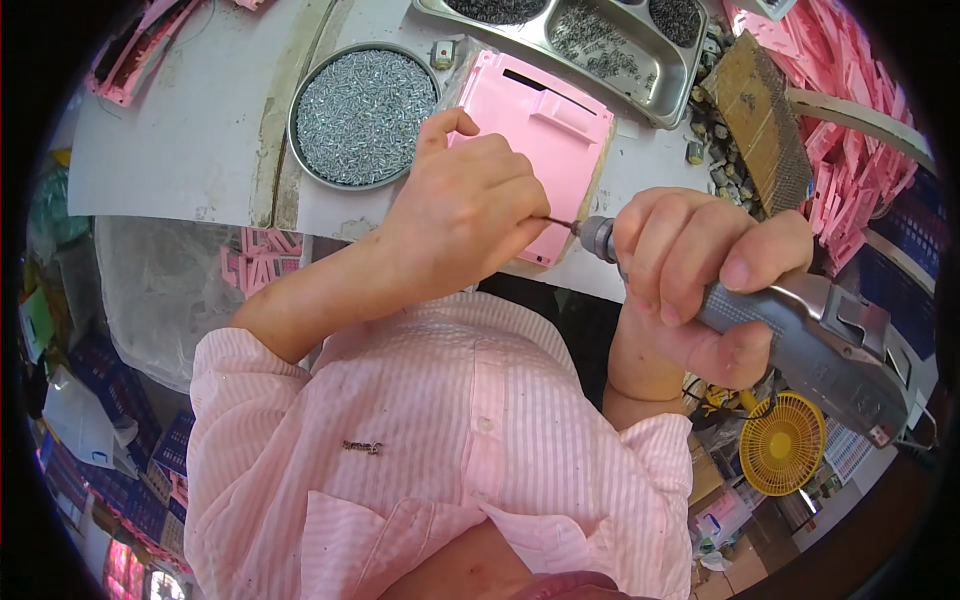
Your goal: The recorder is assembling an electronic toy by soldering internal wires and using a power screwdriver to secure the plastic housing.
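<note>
Screwdriver (790, 330), a grey power tool, lies with its long axis running from 4 o'clock to 10 o'clock, thin bit pointing at the left hand (465, 215). Right hand (700, 270) wraps its ribbed grip; left fingertips pinch the bit tip over the pink plastic case (545, 120).

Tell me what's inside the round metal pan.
The round metal pan is heaped with small silvery screws. They cover its bottom completely, so nothing beneath them can be seen.

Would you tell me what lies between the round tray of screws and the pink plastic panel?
In the head view, only a small boxy metal part sits between the round tray and the pink panel.
</note>
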The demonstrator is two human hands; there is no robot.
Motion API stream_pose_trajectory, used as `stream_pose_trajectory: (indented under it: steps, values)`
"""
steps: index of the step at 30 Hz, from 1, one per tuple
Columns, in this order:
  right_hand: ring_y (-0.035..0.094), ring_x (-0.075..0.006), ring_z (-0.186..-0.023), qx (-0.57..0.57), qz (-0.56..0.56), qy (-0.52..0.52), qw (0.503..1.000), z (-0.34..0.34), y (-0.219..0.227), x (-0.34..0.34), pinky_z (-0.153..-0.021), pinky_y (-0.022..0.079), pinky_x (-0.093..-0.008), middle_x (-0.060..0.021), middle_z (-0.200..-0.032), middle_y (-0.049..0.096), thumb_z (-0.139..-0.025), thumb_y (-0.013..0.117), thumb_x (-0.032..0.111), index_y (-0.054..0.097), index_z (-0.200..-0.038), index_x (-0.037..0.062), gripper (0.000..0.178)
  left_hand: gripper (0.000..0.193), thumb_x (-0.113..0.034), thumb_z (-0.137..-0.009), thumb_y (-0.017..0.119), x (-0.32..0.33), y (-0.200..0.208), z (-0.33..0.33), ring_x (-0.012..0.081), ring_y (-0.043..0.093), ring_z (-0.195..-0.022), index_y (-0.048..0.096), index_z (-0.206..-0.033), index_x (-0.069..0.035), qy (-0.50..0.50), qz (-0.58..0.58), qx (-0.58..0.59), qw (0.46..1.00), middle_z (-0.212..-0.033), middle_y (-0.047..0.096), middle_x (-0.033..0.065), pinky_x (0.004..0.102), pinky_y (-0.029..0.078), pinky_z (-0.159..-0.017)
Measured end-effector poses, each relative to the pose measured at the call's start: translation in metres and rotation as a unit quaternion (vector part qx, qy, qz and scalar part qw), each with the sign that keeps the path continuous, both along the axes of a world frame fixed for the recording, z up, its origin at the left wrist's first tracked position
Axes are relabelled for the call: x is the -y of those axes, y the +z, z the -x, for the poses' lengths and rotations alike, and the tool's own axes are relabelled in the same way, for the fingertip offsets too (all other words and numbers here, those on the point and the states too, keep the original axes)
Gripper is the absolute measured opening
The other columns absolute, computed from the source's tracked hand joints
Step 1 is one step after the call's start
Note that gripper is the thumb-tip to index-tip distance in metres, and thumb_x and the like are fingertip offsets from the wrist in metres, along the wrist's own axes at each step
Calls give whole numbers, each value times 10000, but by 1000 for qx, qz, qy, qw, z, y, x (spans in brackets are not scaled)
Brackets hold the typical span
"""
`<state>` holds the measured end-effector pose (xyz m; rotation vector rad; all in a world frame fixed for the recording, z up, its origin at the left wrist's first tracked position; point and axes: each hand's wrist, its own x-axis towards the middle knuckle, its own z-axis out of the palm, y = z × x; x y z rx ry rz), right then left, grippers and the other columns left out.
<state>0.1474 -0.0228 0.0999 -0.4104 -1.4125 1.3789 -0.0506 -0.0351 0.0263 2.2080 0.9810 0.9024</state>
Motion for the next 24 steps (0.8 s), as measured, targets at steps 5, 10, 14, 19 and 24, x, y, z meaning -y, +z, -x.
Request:
stream_pose_trajectory:
  steps: [5,10,14,19,24]
  values:
    - [437,-153,-514,-15,-40,-108,993,-22,-11,-29,-543,380,-337,-21,-631,473,-973,558,293,492,-1030,104,208,190,-168,-781,772,-41,-2,50,218,608,-925,696,-947,-118,191,-84,-96,973,-936,658,-1,417,359,-933]
    - [436,-149,-513,-82,-32,-120,989,-25,-45,-73,-478,399,-309,-74,-633,483,-954,543,95,469,-1018,40,113,89,-168,-834,730,-31,-21,94,224,606,-964,723,-900,-108,196,-25,-236,951,-930,662,3,438,362,-945]
    - [423,-130,-495,-49,-32,-136,989,-21,-58,-78,-471,413,-301,-67,-617,480,-937,543,34,459,-990,26,100,80,-121,-865,700,-38,-26,98,256,612,-912,697,-888,-45,212,-29,-157,964,-904,648,53,387,419,-892]
    - [420,-131,-489,-26,-18,-106,994,-20,-62,-80,-488,422,-301,-61,-608,474,-933,545,28,460,-984,29,100,91,-134,-860,708,-43,-23,95,289,620,-848,679,-873,-48,234,-4,-120,965,-850,665,77,400,460,-760]
    - [453,-134,-522,-43,41,-81,995,-21,-39,-89,-523,403,-308,-51,-628,484,-946,533,99,520,-1064,53,127,92,-100,-833,739,-39,-16,78,294,616,-836,668,-871,-57,157,-39,-16,987,-831,657,77,381,474,-755]
